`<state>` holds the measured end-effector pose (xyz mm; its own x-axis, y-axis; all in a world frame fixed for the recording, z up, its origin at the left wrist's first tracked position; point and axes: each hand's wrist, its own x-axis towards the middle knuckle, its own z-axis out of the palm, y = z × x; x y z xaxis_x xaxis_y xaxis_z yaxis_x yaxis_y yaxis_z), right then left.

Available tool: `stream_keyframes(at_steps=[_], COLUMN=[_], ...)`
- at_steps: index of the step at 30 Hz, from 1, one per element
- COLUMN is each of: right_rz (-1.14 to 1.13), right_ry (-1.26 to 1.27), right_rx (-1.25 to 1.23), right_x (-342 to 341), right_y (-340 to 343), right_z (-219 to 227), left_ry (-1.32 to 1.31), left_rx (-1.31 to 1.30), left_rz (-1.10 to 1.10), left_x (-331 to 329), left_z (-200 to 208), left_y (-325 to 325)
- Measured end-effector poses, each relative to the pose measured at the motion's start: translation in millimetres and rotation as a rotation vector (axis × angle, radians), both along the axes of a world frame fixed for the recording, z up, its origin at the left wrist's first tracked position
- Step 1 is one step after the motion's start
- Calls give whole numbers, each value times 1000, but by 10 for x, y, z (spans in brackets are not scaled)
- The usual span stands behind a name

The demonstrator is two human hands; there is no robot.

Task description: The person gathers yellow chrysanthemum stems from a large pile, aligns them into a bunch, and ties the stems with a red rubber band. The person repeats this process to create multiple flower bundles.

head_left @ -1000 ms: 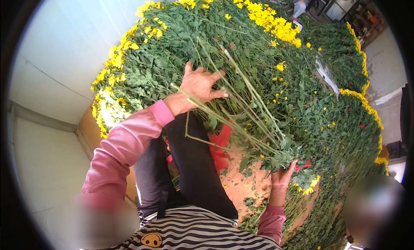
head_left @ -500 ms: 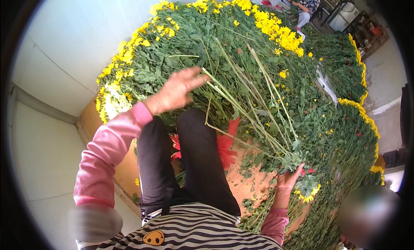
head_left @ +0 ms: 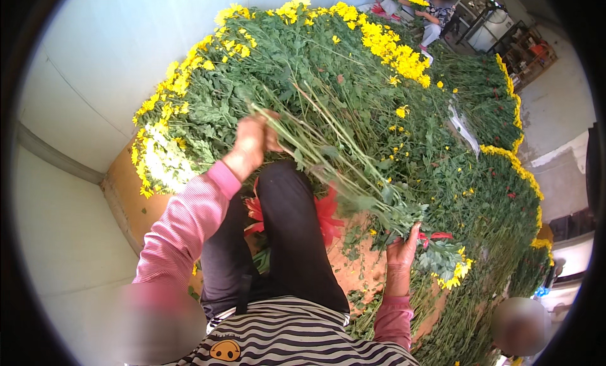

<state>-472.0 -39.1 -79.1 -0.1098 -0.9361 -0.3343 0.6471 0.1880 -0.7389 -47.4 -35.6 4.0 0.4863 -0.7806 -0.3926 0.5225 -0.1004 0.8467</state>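
Note:
A long bunch of yellow chrysanthemums (head_left: 353,186) lies slantwise across my front, cut stem ends at the upper left and yellow heads (head_left: 456,274) at the lower right. My left hand (head_left: 254,138) is closed round the stems near their cut ends. Below the leafy upper part, my right hand (head_left: 401,251) cups the bunch close to the heads, thumb up along its side; its other fingers are mostly hidden by leaves. A red strip (head_left: 435,237) shows beside the right hand, among the leaves.
A broad heap of cut chrysanthemums (head_left: 366,94) surrounds me ahead and to the right, edged with yellow blooms. Red ribbon-like strips (head_left: 326,216) lie by my knees. A pale wall (head_left: 76,145) stands left. One person (head_left: 432,18) sits at the far right; another's blurred head is lower right.
My left hand has come down and closed on the stem ends, which it was beside with fingers extended. The bunch's stems are gathered closer together. The whole view has shifted slightly.

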Motion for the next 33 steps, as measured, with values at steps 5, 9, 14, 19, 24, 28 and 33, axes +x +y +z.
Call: stream_keyframes(at_steps=[5,9,14,19,24,28,33], right_rz=[-137,-225,-251,-597,-903,-1127,-1421], right_ry=[-16,-20,-110,-92,-30,-56,134], right_rx=[-41,14,-76,-9,53,259,348], right_x=[-409,-717,-673,-1064,-1434,-1715,-2420], right_y=[39,224,126,507,1241,1757,2828], right_z=[81,-146,-313,-278,-593,-801,-1513], left_ry=[-545,-1526,-1419,-1623,-1721,-1752,-1741], left_rx=[243,341,428,517,394,401,496], left_rz=[336,-427,-820,-1052,-1215,-1174,-1251], left_x=[1182,1382,1787,1583,1428,1498,1212], left_z=[-288,-1284,-2217,-1884,-1996,-2134,-2054], left_y=[92,484,892,434,130,-130,-277])
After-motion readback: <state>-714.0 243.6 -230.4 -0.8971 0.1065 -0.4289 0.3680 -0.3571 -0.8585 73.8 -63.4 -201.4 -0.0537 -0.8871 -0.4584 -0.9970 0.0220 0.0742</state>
